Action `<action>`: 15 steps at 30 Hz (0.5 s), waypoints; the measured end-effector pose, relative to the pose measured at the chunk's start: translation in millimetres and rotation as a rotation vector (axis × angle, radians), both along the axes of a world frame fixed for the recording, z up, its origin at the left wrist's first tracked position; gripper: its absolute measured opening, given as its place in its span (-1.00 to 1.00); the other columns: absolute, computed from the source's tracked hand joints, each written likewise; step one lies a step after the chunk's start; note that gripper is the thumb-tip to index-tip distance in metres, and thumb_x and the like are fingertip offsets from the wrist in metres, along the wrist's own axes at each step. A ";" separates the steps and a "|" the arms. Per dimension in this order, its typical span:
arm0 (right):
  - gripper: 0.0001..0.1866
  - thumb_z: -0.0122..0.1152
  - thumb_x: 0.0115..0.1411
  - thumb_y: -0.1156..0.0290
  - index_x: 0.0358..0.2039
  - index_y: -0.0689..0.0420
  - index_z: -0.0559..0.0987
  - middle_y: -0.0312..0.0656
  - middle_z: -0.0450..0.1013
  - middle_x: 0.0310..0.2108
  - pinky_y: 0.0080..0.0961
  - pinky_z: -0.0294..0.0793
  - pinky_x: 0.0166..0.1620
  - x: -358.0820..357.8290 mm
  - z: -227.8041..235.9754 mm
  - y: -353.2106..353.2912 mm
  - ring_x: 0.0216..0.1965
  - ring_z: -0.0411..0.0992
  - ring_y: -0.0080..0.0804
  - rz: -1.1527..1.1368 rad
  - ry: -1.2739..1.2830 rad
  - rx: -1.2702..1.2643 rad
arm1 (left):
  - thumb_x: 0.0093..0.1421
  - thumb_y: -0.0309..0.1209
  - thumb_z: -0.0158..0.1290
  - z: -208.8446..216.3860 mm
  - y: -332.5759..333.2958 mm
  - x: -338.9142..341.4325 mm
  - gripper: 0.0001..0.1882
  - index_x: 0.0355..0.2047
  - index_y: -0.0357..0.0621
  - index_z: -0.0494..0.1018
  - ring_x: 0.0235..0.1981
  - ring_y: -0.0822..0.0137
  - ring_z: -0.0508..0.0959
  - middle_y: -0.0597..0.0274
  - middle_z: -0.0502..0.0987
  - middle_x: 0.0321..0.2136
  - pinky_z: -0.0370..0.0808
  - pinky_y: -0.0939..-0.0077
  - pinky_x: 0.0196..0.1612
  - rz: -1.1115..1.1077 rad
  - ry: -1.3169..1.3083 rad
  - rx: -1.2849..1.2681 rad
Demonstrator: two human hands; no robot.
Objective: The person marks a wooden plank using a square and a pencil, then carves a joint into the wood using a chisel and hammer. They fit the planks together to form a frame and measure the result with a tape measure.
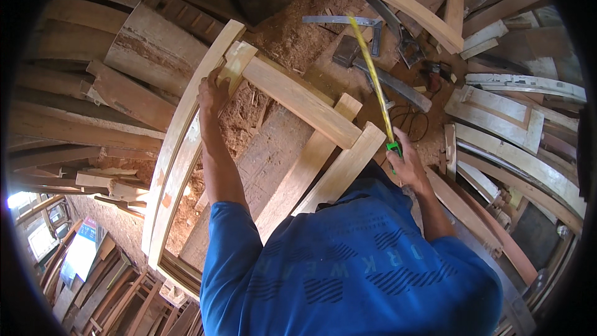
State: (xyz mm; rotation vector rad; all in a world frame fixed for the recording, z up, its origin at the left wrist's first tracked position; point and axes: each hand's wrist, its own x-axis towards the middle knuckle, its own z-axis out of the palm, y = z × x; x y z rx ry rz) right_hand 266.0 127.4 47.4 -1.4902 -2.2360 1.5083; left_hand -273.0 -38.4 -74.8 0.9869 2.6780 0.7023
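A pale wooden frame (298,101) lies in front of me, its long rails running back toward my body and a crosspiece joining them at the far end. My left hand (213,92) is closed over the left rail (176,149), near its far corner. In my right hand (407,160), beside the frame's right end, is a green tape measure (393,148). Its yellow blade (372,70) is drawn out and points away from me, its far end over a metal square (329,19) on the sawdust-covered floor. No part of the blade visibly touches the frame.
Beyond the frame lies a hammer-like tool (398,86) with a dark head. A curved wooden piece (404,5) sits at the far right, near a red power tool (438,73). Stacked boards (93,112) line the left, and white-painted panels (497,115) lean at right.
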 end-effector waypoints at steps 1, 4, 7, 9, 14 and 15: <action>-0.47 0.14 0.25 0.41 0.22 0.26 0.39 -0.07 0.49 -0.27 -0.32 0.49 -0.08 -1.9 -5.8 1.9 -0.22 0.46 -0.31 0.000 0.000 0.000 | 0.20 -0.08 0.21 -0.4 0.5 0.0 -0.46 0.20 0.24 0.50 0.02 -0.11 0.59 -0.09 0.62 -0.06 0.49 -0.06 0.08 0.000 0.000 0.000; -0.40 0.19 0.24 0.38 0.28 0.28 0.34 -0.07 0.50 -0.32 -0.32 0.50 -0.16 -9.9 -10.7 5.5 -0.29 0.48 -0.29 -0.009 0.069 -0.110 | 0.20 -0.08 0.22 2.5 3.9 4.9 -0.48 0.18 0.22 0.52 0.02 -0.10 0.59 -0.07 0.63 -0.06 0.49 -0.05 0.07 0.010 0.012 -0.004; -0.38 0.20 0.26 0.36 0.28 0.34 0.33 -0.02 0.54 -0.21 -0.34 0.49 -0.05 -16.7 -7.9 2.2 -0.17 0.50 -0.33 -0.011 -0.023 -0.165 | 0.20 -0.06 0.23 17.8 10.0 16.0 -0.49 0.16 0.21 0.54 0.03 -0.11 0.59 -0.06 0.62 -0.04 0.50 -0.03 0.08 0.077 0.015 -0.084; -0.37 0.23 0.29 0.31 0.25 0.42 0.33 0.01 0.53 -0.04 -0.36 0.45 0.08 -13.9 -31.1 -2.6 -0.02 0.47 -0.33 -0.086 -0.137 -0.108 | 0.23 -0.03 0.16 27.2 16.3 21.9 -0.46 0.13 -0.03 0.55 0.04 -0.17 0.59 -0.25 0.60 -0.04 0.51 0.02 0.07 0.097 -0.036 -0.086; -0.35 0.38 0.27 0.29 0.27 0.27 0.36 -0.08 0.51 0.02 -0.39 0.48 0.12 1.8 -79.3 -5.0 0.05 0.48 -0.34 -0.353 0.328 -0.531 | 0.15 0.17 0.20 32.4 29.5 19.8 -0.35 0.11 0.05 0.55 0.04 -0.15 0.58 -0.17 0.60 -0.06 0.50 0.00 0.09 0.159 -0.028 -0.172; -0.33 0.42 0.25 0.28 0.27 0.24 0.36 -0.13 0.51 0.02 -0.39 0.50 0.10 6.1 -83.4 -6.0 0.02 0.49 -0.37 -0.412 0.337 -0.654 | 0.16 0.19 0.18 38.3 36.4 25.4 -0.32 0.06 -0.09 0.56 0.03 -0.21 0.58 -0.24 0.61 -0.08 0.52 0.01 0.06 0.178 -0.023 -0.199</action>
